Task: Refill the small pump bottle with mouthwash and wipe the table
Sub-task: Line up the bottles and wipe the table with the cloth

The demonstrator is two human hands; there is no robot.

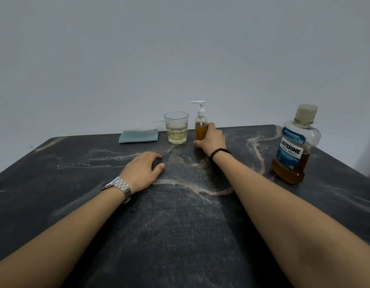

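From the head camera, the right hand point(211, 140) has its grip wrapped around the lower body of the small pump bottle point(200, 126), fingers curled round the far side and the thumb low near the base, so the bottle stands upright inside the hand at the back of the worktop point(76, 183), close to the wall. The bottle is a slim clear cylinder, filled with amber-brown liquid up to its shoulder, with a white pump head on top whose spout points to the left. Just beside it on the left stands a faceted clear glass point(176, 127) with a shallow layer of pale yellow liquid at the bottom, and further left a folded blue-grey cloth point(138, 136) lies flat. Well apart on the right stands the mouthwash bottle point(295, 146), a broad clear plastic one with a blue label and a translucent cap screwed on, holding brown liquid only in its lower part. The left hand point(141, 171) rests palm down on the worktop, fingers loosely bent and spread, gripping nothing. A metal link watch point(119, 188) sits on the left wrist and a dark bead bracelet point(219, 153) on the right. The worktop is dark, speckled stone-look with pale veins running across it.
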